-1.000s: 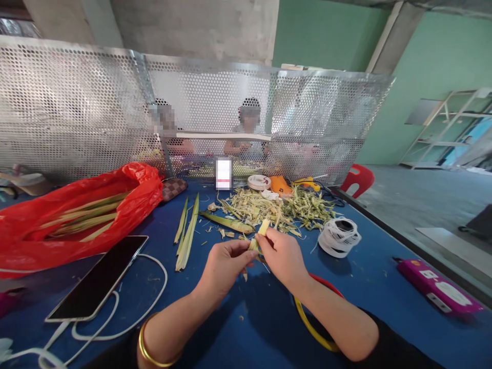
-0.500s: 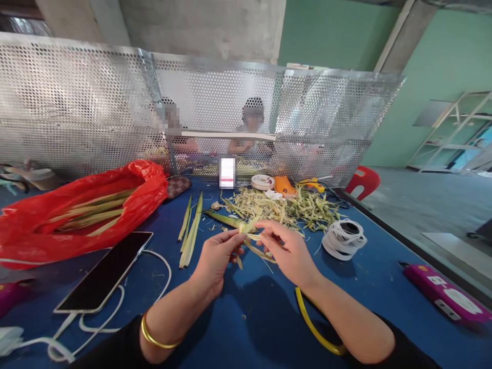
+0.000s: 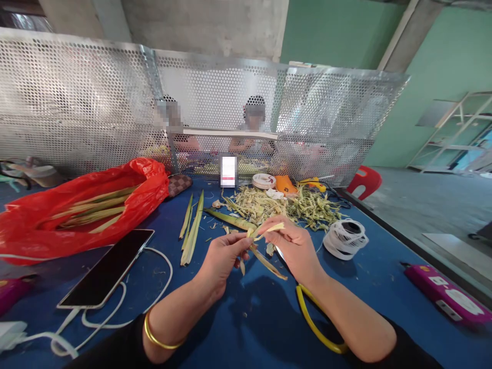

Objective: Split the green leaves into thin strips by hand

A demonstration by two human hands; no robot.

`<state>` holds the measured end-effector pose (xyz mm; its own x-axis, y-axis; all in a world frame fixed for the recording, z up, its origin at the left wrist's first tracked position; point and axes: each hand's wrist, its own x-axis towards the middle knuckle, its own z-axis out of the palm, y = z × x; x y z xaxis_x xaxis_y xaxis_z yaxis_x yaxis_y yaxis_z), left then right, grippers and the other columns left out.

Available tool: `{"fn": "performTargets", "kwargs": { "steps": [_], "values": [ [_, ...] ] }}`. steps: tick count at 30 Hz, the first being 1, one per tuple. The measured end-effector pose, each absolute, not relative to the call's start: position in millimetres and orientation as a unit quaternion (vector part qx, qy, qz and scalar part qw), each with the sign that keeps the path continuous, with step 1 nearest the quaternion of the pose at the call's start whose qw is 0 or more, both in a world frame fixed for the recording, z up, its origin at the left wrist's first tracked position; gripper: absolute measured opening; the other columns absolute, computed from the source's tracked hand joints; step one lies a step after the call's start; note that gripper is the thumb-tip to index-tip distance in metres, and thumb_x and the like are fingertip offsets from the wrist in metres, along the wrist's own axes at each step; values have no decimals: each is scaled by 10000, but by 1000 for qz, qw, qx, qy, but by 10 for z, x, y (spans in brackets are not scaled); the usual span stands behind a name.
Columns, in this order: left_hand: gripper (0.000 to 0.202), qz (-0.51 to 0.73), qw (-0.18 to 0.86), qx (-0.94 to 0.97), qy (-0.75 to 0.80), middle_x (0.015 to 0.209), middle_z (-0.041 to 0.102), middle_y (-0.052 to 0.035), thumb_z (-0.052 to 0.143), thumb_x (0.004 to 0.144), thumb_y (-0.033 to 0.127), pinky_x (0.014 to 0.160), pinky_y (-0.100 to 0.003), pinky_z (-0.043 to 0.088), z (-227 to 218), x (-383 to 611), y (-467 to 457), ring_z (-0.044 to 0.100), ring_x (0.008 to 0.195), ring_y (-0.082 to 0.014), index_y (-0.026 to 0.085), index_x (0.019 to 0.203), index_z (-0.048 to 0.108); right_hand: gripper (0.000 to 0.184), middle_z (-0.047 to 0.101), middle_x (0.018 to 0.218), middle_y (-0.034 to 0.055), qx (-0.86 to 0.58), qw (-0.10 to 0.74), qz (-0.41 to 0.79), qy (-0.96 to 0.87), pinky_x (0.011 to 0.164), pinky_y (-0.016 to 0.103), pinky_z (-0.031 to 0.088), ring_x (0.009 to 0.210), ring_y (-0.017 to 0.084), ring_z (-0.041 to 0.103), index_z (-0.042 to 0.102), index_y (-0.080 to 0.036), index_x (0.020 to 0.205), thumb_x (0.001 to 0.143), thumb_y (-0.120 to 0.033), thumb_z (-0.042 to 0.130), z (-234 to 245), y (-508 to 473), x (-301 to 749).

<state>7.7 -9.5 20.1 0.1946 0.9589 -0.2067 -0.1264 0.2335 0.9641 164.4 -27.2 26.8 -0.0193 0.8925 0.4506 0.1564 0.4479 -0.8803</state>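
My left hand pinches a small piece woven or folded from pale leaf strips between thumb and fingertips. Loose strip ends hang below it. Fingers of my right hand are closed on a pale strip that runs out from the same piece. Beneath the right wrist lies a pair of scissors with a yellow handle, partly hidden by the arm. Just behind the hands rests a long green leaf. Several cut leaf strips lie to the left.
A red plastic bag of long leaves and a phone on a cable occupy the left. Leaf scraps are heaped behind. White tape rolls and a purple pack stand right. A perforated metal screen separates co-workers.
My right hand has shifted slightly right and turned, with the pale strip now standing up over its fingers. The brownish strip's end swings out further to the lower right. My left hand barely moves.
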Motion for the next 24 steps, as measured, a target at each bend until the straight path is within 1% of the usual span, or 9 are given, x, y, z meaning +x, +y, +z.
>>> {"fn": "performTargets", "kwargs": {
  "steps": [2,5,10,13,16,19,24],
  "values": [
    [262,428,630,453,463,606,583,-4,713,639,316,403,-154,274,196,81,-96,460,483,-53,112,804,697,156,632,802,42,-406,566,367,-617,606,267,453,615,125,533,652,-188,725,816,-289,575,263,-279,1637],
    [264,424,624,465,463,567,560,9,714,644,330,408,-153,279,174,83,-92,462,483,-56,113,790,682,152,583,663,2,-426,547,407,-594,538,239,412,516,96,473,601,-176,735,820,-294,558,271,-286,1627],
    [222,427,600,476,480,497,546,21,699,655,319,405,-152,274,141,87,-86,431,443,-49,124,753,662,193,464,559,-34,-488,489,363,-626,497,218,323,513,89,406,554,-174,647,815,-268,537,274,-289,1631],
    [224,432,595,473,485,480,541,23,696,652,325,401,-152,275,140,90,-83,425,431,-49,126,749,663,186,411,553,-45,-507,453,349,-645,491,214,296,523,89,384,515,-180,622,801,-234,526,258,-290,1638],
    [230,433,593,472,488,473,541,23,703,642,326,397,-153,276,154,97,-91,422,425,-49,128,755,671,200,389,562,-49,-511,429,348,-658,494,212,288,527,87,371,465,-184,597,790,-215,510,238,-287,1644],
    [218,434,595,470,487,465,533,27,704,638,319,392,-153,282,172,108,-108,412,415,-48,131,744,675,197,377,562,-52,-514,420,352,-660,492,214,283,519,86,362,448,-186,589,778,-211,499,219,-275,1650],
    [217,442,597,462,486,507,557,13,721,615,306,401,-160,303,187,117,-121,466,454,-66,126,732,684,185,374,557,-50,-524,415,358,-652,488,221,285,513,92,377,447,-189,582,760,-215,492,209,-263,1651]
  ]
}}
